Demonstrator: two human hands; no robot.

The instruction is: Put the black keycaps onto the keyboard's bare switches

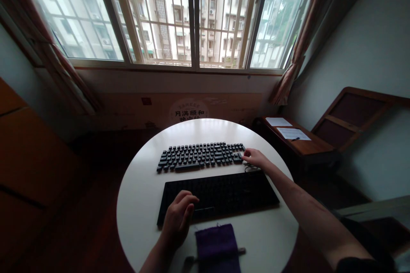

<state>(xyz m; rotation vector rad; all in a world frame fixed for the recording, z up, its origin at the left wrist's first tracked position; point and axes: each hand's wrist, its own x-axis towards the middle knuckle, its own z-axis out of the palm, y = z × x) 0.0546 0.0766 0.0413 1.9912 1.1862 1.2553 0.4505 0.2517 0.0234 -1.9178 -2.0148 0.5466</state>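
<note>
Loose black keycaps (198, 155) lie in rows, laid out like a keyboard, on the round white table (141, 204). My right hand (254, 158) is at the right end of these rows, thumb and fingertips pinched together at a keycap; the fingers partly hide it. Nearer to me is a black keyboard base (230, 196), its surface too dark to make out in detail. My left hand (181, 215) is over its left part, fingers bent and thumb apart, with nothing visible in them.
A purple cloth (218, 245) with a small tool (241, 250) across it lies at the table's near side. A thin dark cable (251, 166) is behind the keyboard base. Papers (293, 133) and a pen lie on a wooden bench (301, 147) at the right.
</note>
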